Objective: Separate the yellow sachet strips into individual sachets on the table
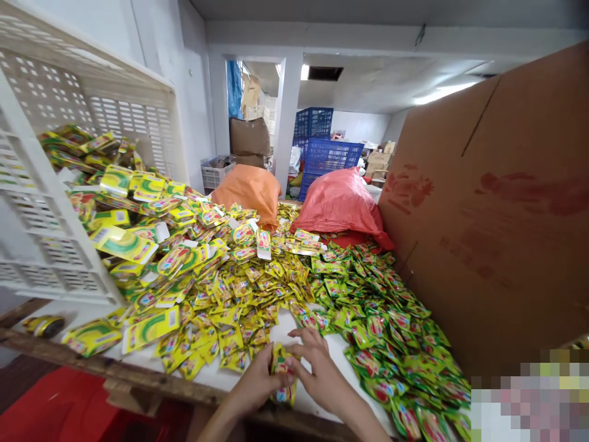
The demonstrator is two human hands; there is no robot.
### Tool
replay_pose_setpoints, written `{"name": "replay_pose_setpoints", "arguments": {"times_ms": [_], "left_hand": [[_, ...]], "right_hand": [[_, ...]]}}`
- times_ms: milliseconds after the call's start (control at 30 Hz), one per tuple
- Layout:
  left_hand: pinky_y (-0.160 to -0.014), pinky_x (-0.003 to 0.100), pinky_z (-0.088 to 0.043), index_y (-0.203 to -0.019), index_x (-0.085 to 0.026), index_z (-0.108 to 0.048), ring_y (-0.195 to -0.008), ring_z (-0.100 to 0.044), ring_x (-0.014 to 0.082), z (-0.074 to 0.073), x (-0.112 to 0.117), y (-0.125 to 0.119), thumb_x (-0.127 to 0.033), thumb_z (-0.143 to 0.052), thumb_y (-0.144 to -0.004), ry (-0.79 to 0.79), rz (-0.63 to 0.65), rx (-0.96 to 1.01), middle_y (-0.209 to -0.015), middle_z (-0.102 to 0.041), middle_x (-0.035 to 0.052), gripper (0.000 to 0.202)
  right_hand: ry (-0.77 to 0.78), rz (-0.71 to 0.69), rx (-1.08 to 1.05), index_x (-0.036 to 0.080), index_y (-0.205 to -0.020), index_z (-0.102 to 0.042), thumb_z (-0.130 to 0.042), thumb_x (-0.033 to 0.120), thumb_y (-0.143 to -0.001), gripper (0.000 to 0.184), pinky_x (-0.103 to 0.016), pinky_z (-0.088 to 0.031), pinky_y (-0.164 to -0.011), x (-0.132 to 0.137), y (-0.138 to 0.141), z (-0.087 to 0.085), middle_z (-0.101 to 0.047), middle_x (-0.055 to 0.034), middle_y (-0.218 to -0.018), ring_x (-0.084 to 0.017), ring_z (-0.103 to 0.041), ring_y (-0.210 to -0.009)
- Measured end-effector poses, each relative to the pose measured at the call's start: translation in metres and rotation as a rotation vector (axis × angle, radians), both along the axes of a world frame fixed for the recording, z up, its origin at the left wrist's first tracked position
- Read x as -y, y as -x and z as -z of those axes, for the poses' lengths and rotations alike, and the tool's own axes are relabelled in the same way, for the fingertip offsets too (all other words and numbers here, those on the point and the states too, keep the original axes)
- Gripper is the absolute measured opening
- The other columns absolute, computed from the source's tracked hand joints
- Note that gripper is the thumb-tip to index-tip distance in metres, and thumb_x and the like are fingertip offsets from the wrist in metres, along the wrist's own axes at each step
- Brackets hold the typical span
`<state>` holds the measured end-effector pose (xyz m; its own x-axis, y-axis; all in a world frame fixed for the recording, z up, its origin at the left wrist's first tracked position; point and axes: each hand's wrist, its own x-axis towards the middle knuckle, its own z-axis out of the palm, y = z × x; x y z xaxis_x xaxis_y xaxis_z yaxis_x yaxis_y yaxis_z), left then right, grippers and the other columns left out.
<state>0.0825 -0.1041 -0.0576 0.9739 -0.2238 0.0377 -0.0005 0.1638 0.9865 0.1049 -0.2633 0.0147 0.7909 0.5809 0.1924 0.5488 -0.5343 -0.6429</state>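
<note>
My left hand [256, 385] and my right hand [318, 371] meet at the near edge of the white table [285, 328]. Together they pinch a small stack of yellow sachets [281, 368], fingers closed round it. Just beyond lies a spread of loose yellow sachets [234, 294]. To the right runs a heap of green sachets [386, 331]. Larger yellow-green flat cartons [124, 242] spill from a tipped white plastic crate [55, 184] at the left.
A big brown cardboard sheet [497, 209] stands on the right. An orange sack [248, 189] and a red sack [341, 202] rest at the table's far end. Blue crates [329, 156] and boxes stand behind. A wooden rail [138, 380] edges the table front.
</note>
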Motion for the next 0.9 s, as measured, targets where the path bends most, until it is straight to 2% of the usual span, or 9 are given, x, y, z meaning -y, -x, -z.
{"name": "replay_pose_setpoints", "arguments": {"times_ms": [133, 367, 433, 500, 600, 733, 833, 900], "left_hand": [[-0.085, 0.030, -0.041, -0.103, -0.013, -0.051, -0.092, -0.052, 0.0195, -0.001, -0.001, 0.000, -0.028, -0.070, -0.065, 0.014, 0.026, 0.010, -0.097, -0.058, 0.0052, 0.045], [-0.090, 0.030, -0.040, -0.106, -0.015, -0.048, -0.103, -0.050, 0.0216, 0.000, 0.000, 0.001, -0.018, -0.064, -0.067, -0.046, -0.019, 0.033, -0.109, -0.056, 0.0071, 0.043], [-0.088, 0.031, -0.041, -0.112, -0.018, -0.038, -0.101, -0.052, 0.0204, 0.001, 0.000, 0.003, -0.021, -0.063, -0.071, 0.002, -0.076, 0.031, -0.111, -0.055, 0.0085, 0.048], [-0.084, 0.032, -0.043, -0.116, -0.022, -0.025, -0.094, -0.055, 0.0191, 0.000, 0.001, 0.006, -0.026, -0.062, -0.074, 0.083, -0.125, 0.023, -0.110, -0.055, 0.0096, 0.056], [-0.081, 0.032, -0.044, -0.116, -0.025, -0.017, -0.087, -0.057, 0.0170, -0.002, 0.003, 0.010, -0.027, -0.063, -0.074, 0.151, -0.154, 0.025, -0.104, -0.056, 0.0076, 0.062], [-0.071, 0.024, -0.041, -0.102, -0.020, -0.036, -0.079, -0.053, 0.0139, -0.004, 0.003, 0.009, -0.031, -0.062, -0.075, 0.031, -0.097, 0.040, -0.086, -0.055, 0.0013, 0.039], [-0.069, 0.022, -0.039, -0.090, -0.016, -0.045, -0.077, -0.051, 0.0138, -0.005, 0.000, 0.007, -0.034, -0.060, -0.076, -0.069, -0.074, 0.050, -0.079, -0.053, 0.0006, 0.027], [-0.068, 0.022, -0.039, -0.089, -0.015, -0.048, -0.076, -0.051, 0.0140, -0.007, -0.001, 0.005, -0.036, -0.056, -0.078, -0.133, -0.105, 0.056, -0.078, -0.053, 0.0013, 0.025]], "right_hand": [[-0.065, 0.070, 0.029, 0.025, -0.090, -0.060, -0.052, 0.025, -0.083, 0.011, -0.040, -0.031, -0.092, 0.000, 0.001, 0.003, -0.052, -0.0049, -0.109, -0.022, -0.044, -0.108], [-0.012, 0.055, -0.016, 0.024, -0.075, -0.064, -0.058, 0.031, -0.078, 0.010, -0.045, -0.030, -0.091, -0.011, 0.004, 0.012, -0.055, -0.0062, -0.105, -0.029, -0.042, -0.110], [-0.116, 0.091, -0.070, 0.025, -0.087, -0.062, -0.058, 0.031, -0.079, 0.011, -0.044, -0.032, -0.091, -0.009, 0.004, 0.020, -0.056, -0.0060, -0.104, -0.027, -0.045, -0.106], [-0.288, 0.162, -0.131, 0.024, -0.100, -0.055, -0.056, 0.030, -0.080, 0.021, -0.039, -0.036, -0.090, -0.006, 0.004, 0.032, -0.056, -0.0055, -0.103, -0.023, -0.050, -0.102], [-0.483, 0.238, -0.231, 0.022, -0.100, -0.050, -0.054, 0.031, -0.082, 0.021, -0.031, -0.040, -0.087, -0.001, 0.007, 0.050, -0.059, -0.0047, -0.098, -0.019, -0.054, -0.095], [-0.516, 0.245, -0.268, 0.021, -0.104, -0.050, -0.053, 0.033, -0.083, 0.024, -0.027, -0.042, -0.081, 0.001, 0.014, 0.064, -0.061, -0.0041, -0.094, -0.018, -0.057, -0.089], [-0.469, 0.210, -0.234, 0.020, -0.105, -0.053, -0.051, 0.033, -0.084, 0.025, -0.027, -0.042, -0.081, 0.002, 0.014, 0.059, -0.061, -0.0050, -0.098, -0.018, -0.057, -0.090], [-0.438, 0.177, -0.206, 0.020, -0.099, -0.058, -0.050, 0.032, -0.085, 0.021, -0.028, -0.042, -0.080, 0.003, 0.012, 0.051, -0.062, -0.0053, -0.095, -0.019, -0.057, -0.089]]}}
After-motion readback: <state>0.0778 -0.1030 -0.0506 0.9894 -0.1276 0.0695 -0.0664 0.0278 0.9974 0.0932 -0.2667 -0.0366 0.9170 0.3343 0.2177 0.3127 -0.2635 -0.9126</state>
